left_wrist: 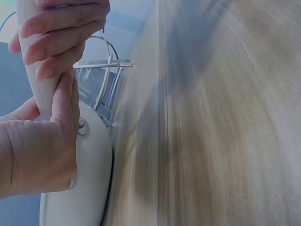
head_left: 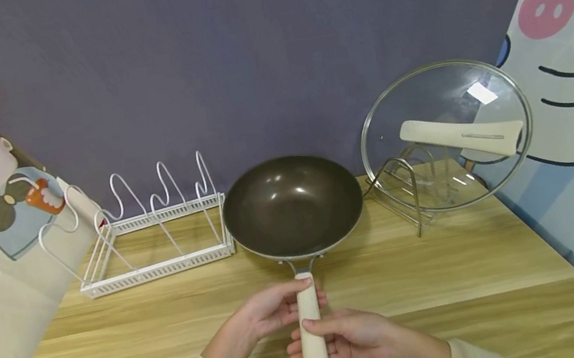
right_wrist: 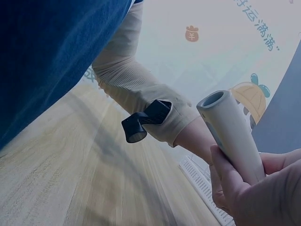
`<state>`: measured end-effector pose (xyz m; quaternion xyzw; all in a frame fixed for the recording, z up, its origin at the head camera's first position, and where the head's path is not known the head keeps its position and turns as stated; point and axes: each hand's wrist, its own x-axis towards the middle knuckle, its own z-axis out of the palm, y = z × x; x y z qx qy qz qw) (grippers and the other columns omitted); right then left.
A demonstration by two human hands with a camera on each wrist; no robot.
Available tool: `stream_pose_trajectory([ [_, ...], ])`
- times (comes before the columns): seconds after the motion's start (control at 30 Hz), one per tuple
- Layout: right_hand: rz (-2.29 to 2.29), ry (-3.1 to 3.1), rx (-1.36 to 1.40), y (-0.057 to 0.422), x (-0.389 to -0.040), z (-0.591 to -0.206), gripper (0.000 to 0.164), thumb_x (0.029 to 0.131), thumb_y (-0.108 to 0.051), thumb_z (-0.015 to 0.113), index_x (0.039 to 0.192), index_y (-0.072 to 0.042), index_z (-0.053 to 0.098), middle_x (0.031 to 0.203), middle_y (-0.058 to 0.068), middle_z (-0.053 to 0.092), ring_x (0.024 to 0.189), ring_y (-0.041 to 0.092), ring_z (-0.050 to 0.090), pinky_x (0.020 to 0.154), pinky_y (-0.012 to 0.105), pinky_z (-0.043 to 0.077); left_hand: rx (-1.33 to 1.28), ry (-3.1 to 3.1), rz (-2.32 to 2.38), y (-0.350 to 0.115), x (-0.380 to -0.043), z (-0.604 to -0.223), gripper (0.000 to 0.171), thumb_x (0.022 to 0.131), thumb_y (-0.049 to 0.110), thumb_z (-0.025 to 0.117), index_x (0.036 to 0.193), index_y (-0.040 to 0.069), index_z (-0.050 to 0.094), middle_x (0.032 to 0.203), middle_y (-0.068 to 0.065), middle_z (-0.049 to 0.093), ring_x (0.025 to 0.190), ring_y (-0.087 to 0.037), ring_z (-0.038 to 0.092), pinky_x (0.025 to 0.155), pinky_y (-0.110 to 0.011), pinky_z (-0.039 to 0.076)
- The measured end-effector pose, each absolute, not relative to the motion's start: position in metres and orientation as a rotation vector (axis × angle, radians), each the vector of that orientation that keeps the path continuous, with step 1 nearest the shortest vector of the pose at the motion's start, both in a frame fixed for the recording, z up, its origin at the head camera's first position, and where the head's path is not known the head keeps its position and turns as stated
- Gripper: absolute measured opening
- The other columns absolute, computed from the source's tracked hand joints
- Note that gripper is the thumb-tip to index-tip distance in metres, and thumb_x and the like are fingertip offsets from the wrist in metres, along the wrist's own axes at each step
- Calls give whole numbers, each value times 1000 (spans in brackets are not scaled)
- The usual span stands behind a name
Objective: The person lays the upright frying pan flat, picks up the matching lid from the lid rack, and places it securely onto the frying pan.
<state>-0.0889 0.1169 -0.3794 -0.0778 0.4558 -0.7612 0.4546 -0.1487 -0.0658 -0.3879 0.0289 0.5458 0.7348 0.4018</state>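
Observation:
A frying pan with a dark brown inside and a long cream handle is in the middle of the head view, bowl facing up. My left hand holds the handle near the bowl, thumb on top and fingers beneath. Closer to me, my right hand grips the same handle, its thumb across the top and fingertips showing on the left side. The left wrist view shows the pan's pale outside close over the wood. In the right wrist view, the handle's hollow end points up past the right hand.
Left of the pan stands a white wire rack with upright loops. To the right, a glass lid with a cream handle leans in a small metal stand. A grey-blue wall rises behind the wooden table.

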Motion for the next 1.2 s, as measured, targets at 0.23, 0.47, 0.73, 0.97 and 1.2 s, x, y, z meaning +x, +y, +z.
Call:
stream_pose_trajectory([
  [0.23, -1869, 1140, -189, 116, -90, -379, 47, 97, -31, 54, 125, 7, 51, 122, 18, 65, 111, 20, 66, 105, 38, 49, 126, 1377, 1844, -70, -149, -385, 51, 98, 20, 52, 133, -14, 40, 105, -5, 69, 101, -14, 68, 101, -31, 52],
  [0.47, -1859, 1136, -191, 116, -91, -378, 48, 98, -31, 53, 127, 7, 49, 120, 15, 67, 111, 20, 66, 106, 38, 48, 158, 1381, 1842, -72, -148, -384, 52, 96, 20, 54, 132, -15, 42, 103, -4, 70, 99, -13, 68, 98, -30, 53],
  [0.73, -1858, 1135, -193, 116, -92, -379, 48, 97, -31, 54, 127, 6, 49, 118, 12, 68, 111, 21, 66, 106, 40, 47, 198, 1399, 1835, -73, -148, -385, 53, 96, 20, 55, 132, -16, 41, 106, -4, 71, 101, -13, 68, 98, -30, 54],
  [0.97, -1857, 1121, -226, 118, -93, -382, 50, 99, -31, 50, 132, 6, 44, 116, 8, 69, 112, 19, 65, 106, 41, 47, 205, 1407, 1823, -76, -148, -387, 51, 96, 21, 54, 131, -14, 43, 103, -1, 70, 100, -12, 67, 96, -29, 54],
  [1.2, -1872, 1196, -182, 120, -92, -386, 52, 98, -31, 52, 133, 7, 44, 112, 8, 70, 108, 21, 66, 105, 45, 48, 195, 1420, 1815, -79, -148, -388, 53, 96, 23, 55, 132, -13, 42, 108, -4, 69, 99, -10, 67, 95, -28, 54],
])
